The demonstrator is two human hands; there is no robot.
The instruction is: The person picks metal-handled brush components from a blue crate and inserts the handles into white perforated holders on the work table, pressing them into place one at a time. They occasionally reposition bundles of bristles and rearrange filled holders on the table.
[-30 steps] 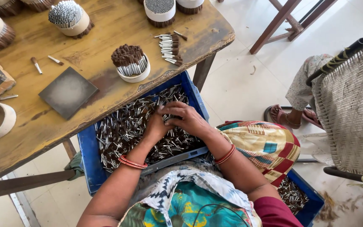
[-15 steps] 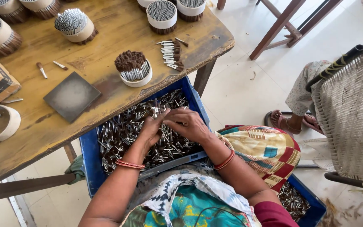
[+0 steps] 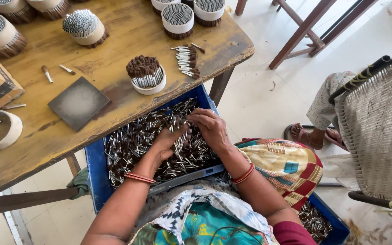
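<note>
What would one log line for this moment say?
left hand: gathering small silver-tipped brown sticks | right hand: resting on sticks | container: blue plastic crate

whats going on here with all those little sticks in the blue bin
A person sits over a blue crate full of small silver-and-brown sticks. Both hands are down in the pile: the left hand gathers a small bunch, the right hand rests on the sticks beside it. Banded round bundles stand on the wooden table.

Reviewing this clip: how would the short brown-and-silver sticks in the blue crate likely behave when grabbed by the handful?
The sticks look thin, stiff and round, so they would probably roll and slip between the fingers. They lie loose and criss-crossed in the blue crate, so a handful likely comes up untidy. The left hand and right hand gather some together, suggesting they are light.
</note>
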